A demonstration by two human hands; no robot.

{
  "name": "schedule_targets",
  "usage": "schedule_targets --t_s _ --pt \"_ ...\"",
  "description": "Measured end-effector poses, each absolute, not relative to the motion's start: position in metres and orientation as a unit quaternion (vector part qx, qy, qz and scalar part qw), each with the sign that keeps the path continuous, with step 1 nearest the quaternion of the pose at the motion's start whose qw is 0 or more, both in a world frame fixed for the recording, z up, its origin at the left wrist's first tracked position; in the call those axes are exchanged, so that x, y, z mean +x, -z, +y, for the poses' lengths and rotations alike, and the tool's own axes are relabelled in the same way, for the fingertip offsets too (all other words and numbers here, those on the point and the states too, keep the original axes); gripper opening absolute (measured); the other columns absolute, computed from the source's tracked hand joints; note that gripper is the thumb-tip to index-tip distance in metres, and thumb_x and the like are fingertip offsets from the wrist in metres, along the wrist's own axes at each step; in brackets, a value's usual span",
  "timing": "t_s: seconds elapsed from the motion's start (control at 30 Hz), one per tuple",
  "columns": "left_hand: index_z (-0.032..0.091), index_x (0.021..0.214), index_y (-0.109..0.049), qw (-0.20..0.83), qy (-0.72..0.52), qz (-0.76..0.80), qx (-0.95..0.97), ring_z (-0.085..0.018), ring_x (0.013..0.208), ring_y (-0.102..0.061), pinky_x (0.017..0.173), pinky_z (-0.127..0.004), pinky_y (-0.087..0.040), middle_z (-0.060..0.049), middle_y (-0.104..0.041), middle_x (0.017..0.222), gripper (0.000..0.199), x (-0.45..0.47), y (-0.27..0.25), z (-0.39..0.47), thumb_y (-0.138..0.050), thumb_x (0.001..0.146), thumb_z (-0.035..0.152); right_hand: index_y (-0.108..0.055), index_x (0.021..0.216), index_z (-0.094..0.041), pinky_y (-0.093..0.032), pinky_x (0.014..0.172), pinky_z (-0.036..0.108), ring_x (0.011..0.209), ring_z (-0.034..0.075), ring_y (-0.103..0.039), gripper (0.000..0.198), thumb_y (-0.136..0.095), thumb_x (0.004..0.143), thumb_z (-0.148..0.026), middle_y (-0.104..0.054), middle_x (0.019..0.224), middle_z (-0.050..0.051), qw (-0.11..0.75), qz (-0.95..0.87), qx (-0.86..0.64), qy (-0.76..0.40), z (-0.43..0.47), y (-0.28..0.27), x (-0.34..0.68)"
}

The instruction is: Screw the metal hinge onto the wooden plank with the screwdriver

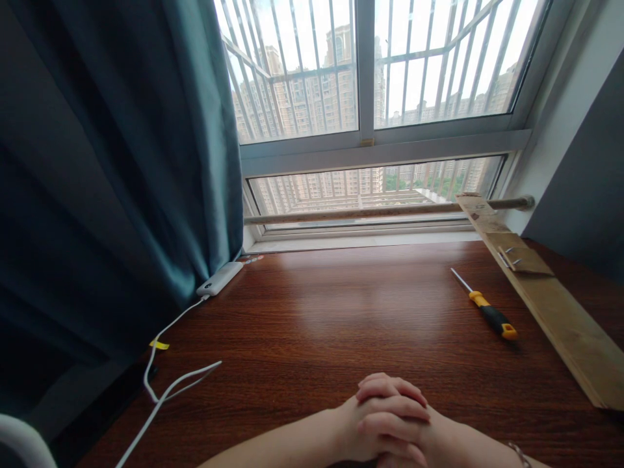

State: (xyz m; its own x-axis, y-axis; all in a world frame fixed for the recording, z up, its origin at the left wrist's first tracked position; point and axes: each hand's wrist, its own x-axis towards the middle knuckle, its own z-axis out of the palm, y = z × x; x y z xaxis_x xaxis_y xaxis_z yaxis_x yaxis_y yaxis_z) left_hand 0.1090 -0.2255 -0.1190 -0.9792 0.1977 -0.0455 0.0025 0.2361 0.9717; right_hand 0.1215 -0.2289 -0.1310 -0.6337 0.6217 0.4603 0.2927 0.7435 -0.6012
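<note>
My left hand point(363, 426) and my right hand point(433, 426) are clasped together at the bottom middle, fingers interlaced and folded over each other. Neither hand shows a tool or other object in it, though the palms are hidden. Under them is the dark reddish-brown wooden tabletop point(312, 325). A screwdriver point(487, 312) with a yellow and black handle lies ahead and to the right, apart from both hands, its metal shaft pointing toward the window. A thin bracelet point(519, 455) circles my right wrist.
At right lies a long brown cardboard strip point(560, 318), with small metal pieces on a folded part. A white device point(219, 279) with a white cable point(166, 393) sits at left by the blue curtain point(195, 162). A horizontal rod point(361, 213) crosses before the barred window.
</note>
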Motion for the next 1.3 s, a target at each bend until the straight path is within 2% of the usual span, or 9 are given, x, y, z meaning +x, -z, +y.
schedule_targets --t_s 0.13,0.2,0.33,0.47,0.67,0.9,1.3 --pt "0.042 0.114 -0.057 0.072 -0.591 0.801 0.060 -0.028 0.112 -0.048 0.038 -0.014 -0.038 -0.004 -0.060 0.105 0.036 0.110 0.119 -0.226 -0.038 0.085 0.033 -0.058 0.112 -0.046 -0.055 0.086 0.031 0.108 0.023 -0.058 0.062 -0.079 0.056 -0.030 -0.061 0.115 -0.007 0.345 -0.866 -0.270 -0.242 -0.228 0.137 0.120" --pt "0.041 0.114 -0.058 0.068 -0.586 0.805 0.059 -0.029 0.115 -0.045 0.040 -0.015 -0.040 -0.004 -0.060 0.106 0.037 0.111 0.120 -0.225 -0.035 0.086 0.033 -0.058 0.112 -0.045 -0.055 0.087 0.032 0.108 0.023 -0.058 0.063 -0.079 0.055 -0.030 -0.061 0.116 -0.007 0.345 -0.867 -0.268 -0.239 -0.228 0.137 0.120" --pt "0.041 0.110 -0.060 0.063 -0.600 0.795 0.063 -0.027 0.103 -0.053 0.041 -0.017 -0.043 -0.004 -0.060 0.103 0.032 0.109 0.123 -0.226 -0.043 0.082 0.038 -0.058 0.113 -0.044 -0.052 0.091 0.033 0.110 0.023 -0.056 0.063 -0.079 0.056 -0.031 -0.060 0.119 -0.006 0.335 -0.873 -0.266 -0.235 -0.229 0.133 0.121" --pt "0.042 0.102 -0.063 0.063 -0.606 0.790 0.068 -0.023 0.090 -0.057 0.036 -0.016 -0.039 -0.003 -0.059 0.094 0.029 0.106 0.126 -0.226 -0.043 0.081 0.041 -0.057 0.113 -0.046 -0.052 0.092 0.032 0.111 0.023 -0.056 0.063 -0.079 0.057 -0.031 -0.059 0.119 -0.007 0.325 -0.874 -0.272 -0.239 -0.229 0.129 0.121" --pt "0.040 0.097 -0.065 0.062 -0.592 0.802 0.047 -0.023 0.088 -0.057 0.040 -0.017 -0.042 -0.004 -0.059 0.089 0.026 0.104 0.133 -0.225 -0.049 0.076 0.041 -0.058 0.113 -0.045 -0.052 0.091 0.034 0.110 0.023 -0.057 0.059 -0.078 0.059 -0.032 -0.060 0.118 -0.006 0.329 -0.872 -0.266 -0.244 -0.229 0.123 0.120" --pt "0.039 0.094 -0.066 0.112 -0.571 0.803 0.130 -0.021 0.080 -0.058 0.042 -0.019 -0.044 -0.003 -0.059 0.088 0.025 0.101 0.136 -0.229 -0.045 0.080 0.041 -0.057 0.114 -0.044 -0.051 0.092 0.034 0.111 0.024 -0.056 0.061 -0.078 0.059 -0.032 -0.060 0.120 -0.005 0.334 -0.873 -0.259 -0.244 -0.229 0.124 0.120" --pt "0.040 0.107 -0.061 0.078 -0.604 0.792 0.049 -0.024 0.094 -0.057 0.040 -0.017 -0.043 -0.004 -0.060 0.096 0.032 0.110 0.118 -0.226 -0.041 0.083 0.041 -0.056 0.116 -0.042 -0.051 0.092 0.035 0.112 0.025 -0.056 0.064 -0.078 0.058 -0.029 -0.058 0.123 -0.004 0.323 -0.881 -0.259 -0.229 -0.230 0.131 0.122"
